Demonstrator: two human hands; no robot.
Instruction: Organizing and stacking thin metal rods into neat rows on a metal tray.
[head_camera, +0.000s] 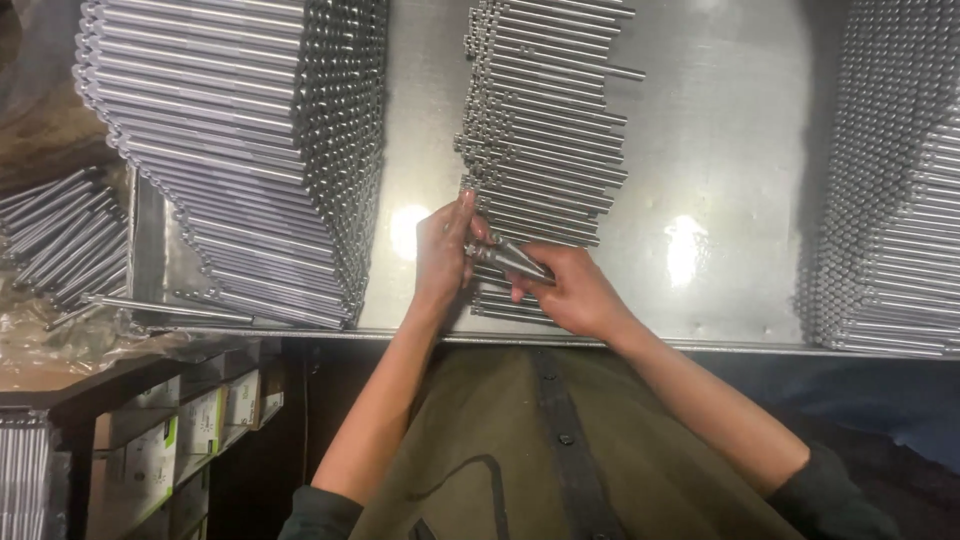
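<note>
While my right hand (565, 290) clamps a small bundle of metal rods (508, 260) at frame centre, my left hand (445, 250) lies open, fingers flat against the middle rod stack (545, 120). Bigger rod stacks (240, 150) crowd the steel tabletop (710, 180) left and right.

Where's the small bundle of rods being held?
Head view, centre: bundle of rods in the right hand, left hand beside it, at the middle stack.
</note>
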